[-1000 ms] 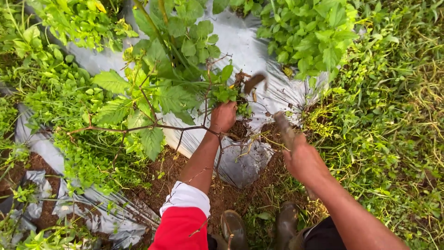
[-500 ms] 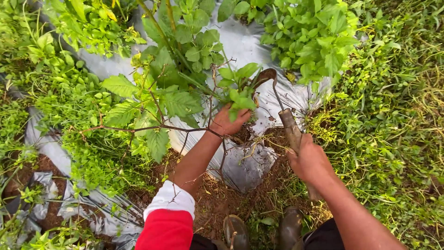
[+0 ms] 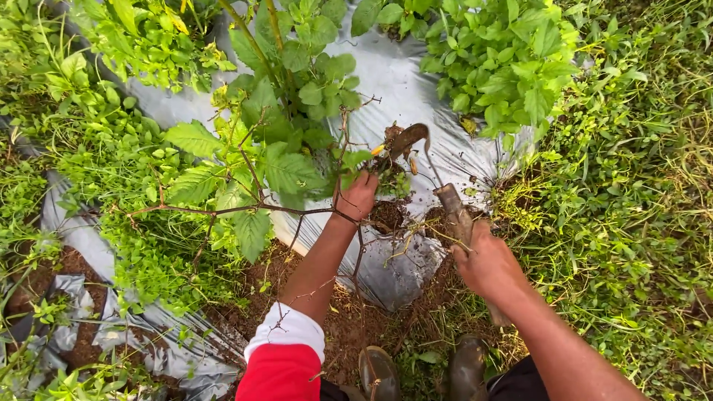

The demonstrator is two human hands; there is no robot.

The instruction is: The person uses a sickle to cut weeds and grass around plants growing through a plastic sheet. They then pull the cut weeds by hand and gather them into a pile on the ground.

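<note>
Wooden handle (image 3: pixel 454 215) of one hooked weeding tool sits in a closed grip of the right hand (image 3: pixel 486 263); its curved metal blade (image 3: pixel 408 138) rises past the handle and hooks over a soil-caked clump of weeds (image 3: pixel 386 169). Left hand (image 3: pixel 357 197) has its grip closed around that same clump, just below the blade (fingers wrapped, knuckles toward the camera). Count: two hands, one tool, one clump held. Clump and blade tip are touching or nearly so; contact not resolvable.

Below the left hand lies an opening in the silver plastic mulch sheet (image 3: pixel 401 78), dark soil (image 3: pixel 386 215) exposed at its torn edge. One thin bare branch (image 3: pixel 245 208) crosses the left forearm from the left side. Two rubber boots (image 3: pixel 379 371) stand at the lower edge, toes toward the sheet, on bare brown earth. Leafy plants (image 3: pixel 497 52) crowd the sheet's upper and left edges; grass (image 3: pixel 639 186) borders the right. Open room: the bare sheet beyond the blade, and earth between boots and sheet.
</note>
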